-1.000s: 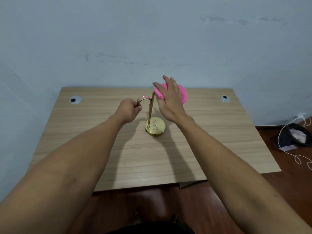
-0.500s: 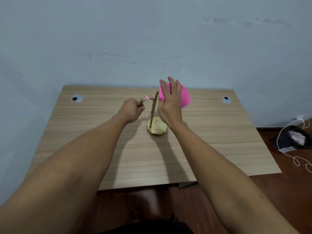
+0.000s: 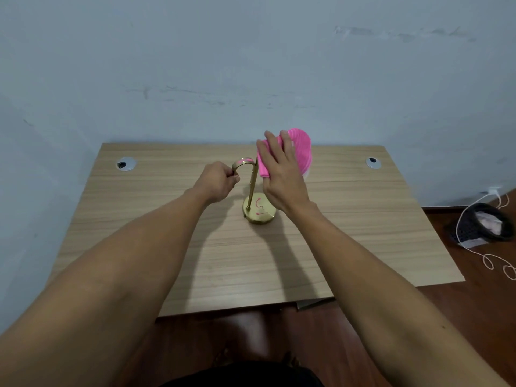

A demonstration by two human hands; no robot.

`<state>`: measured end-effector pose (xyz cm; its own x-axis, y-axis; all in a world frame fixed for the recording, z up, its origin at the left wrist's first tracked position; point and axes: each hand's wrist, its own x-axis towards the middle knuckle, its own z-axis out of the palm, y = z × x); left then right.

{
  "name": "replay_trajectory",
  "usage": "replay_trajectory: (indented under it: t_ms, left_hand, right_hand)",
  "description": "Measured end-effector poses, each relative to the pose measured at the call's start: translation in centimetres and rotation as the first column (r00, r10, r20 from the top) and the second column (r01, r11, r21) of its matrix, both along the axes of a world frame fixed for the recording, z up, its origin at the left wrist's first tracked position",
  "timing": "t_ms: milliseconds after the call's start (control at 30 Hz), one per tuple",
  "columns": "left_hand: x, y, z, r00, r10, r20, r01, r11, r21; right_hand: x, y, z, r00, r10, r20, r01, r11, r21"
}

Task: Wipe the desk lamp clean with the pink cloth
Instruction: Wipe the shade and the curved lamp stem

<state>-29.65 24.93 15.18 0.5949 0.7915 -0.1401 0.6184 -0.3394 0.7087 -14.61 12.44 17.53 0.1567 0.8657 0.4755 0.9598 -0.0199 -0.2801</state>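
Note:
A small brass desk lamp (image 3: 252,188) stands near the middle of the wooden desk (image 3: 349,213), with a thin upright stem, a curved top and a round base (image 3: 259,212) marked with pink scribbles. My left hand (image 3: 219,180) is closed around the curved head end of the lamp. My right hand (image 3: 282,170) holds the pink cloth (image 3: 300,148) pressed against the upper part of the stem from the right side. The cloth bunches out behind my fingers.
Two round cable grommets sit at the desk's back corners, the left grommet (image 3: 125,164) and the right grommet (image 3: 373,162). A blue wall rises right behind the desk. On the brown floor at right lie a dark basket (image 3: 480,226) and a white cable (image 3: 497,263).
My right hand with the pink cloth has shifted up along the lamp stem and closed in on it. The left hand has kept its hold on the lamp's curved head.

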Motion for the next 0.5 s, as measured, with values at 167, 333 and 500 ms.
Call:
replay_trajectory:
  t_ms: [167,333,500]
  left_hand:
    - [0.1,0.0,0.0,1.0,0.007,0.003,-0.007,1.0,-0.015]
    - [0.0,0.0,0.1,1.0,0.0,0.007,0.0,1.0,-0.017]
    - [-0.1,-0.2,0.1,1.0,-0.021,0.011,0.021,1.0,0.011]
  right_hand:
    - [-0.3,-0.2,0.3,0.931,-0.133,-0.341,0.151,0.988,0.027]
    - [-2.4,0.8,0.5,0.877,-0.163,-0.452,0.207,0.977,0.048]
    - [-2.5,0.1,-1.7,0.937,-0.054,-0.346,0.086,0.993,0.079]
